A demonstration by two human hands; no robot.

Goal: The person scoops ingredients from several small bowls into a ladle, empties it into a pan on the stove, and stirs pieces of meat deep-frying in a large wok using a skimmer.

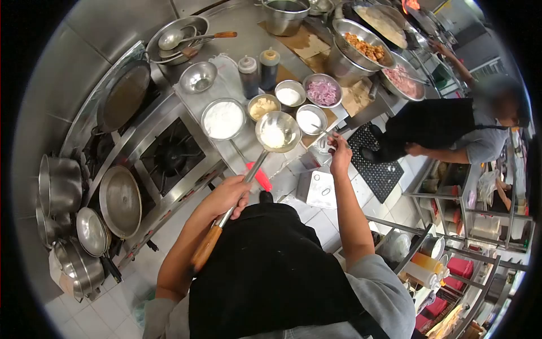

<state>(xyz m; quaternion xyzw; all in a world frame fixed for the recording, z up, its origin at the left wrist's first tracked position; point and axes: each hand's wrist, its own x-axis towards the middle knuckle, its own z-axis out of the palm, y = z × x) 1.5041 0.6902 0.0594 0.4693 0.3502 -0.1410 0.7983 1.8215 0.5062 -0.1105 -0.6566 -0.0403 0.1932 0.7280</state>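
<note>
My left hand is wrapped round the metal shaft of a long ladle, below its round bowl and above its wooden grip. Some pale contents lie in the ladle, held level over the counter. Between the fingers of my right hand is a spoon, its tip at a small bowl of white powder. Close around the ladle stand a bowl of yellowish paste or powder, another bowl of white powder, a larger bowl of white powder and a bowl of sliced red onion.
Two squeeze bottles stand behind the bowls, near an empty metal bowl. A red-handled utensil juts over the counter's front edge. Left is a gas burner with pans. A co-worker stands at right beside a basin of raw meat.
</note>
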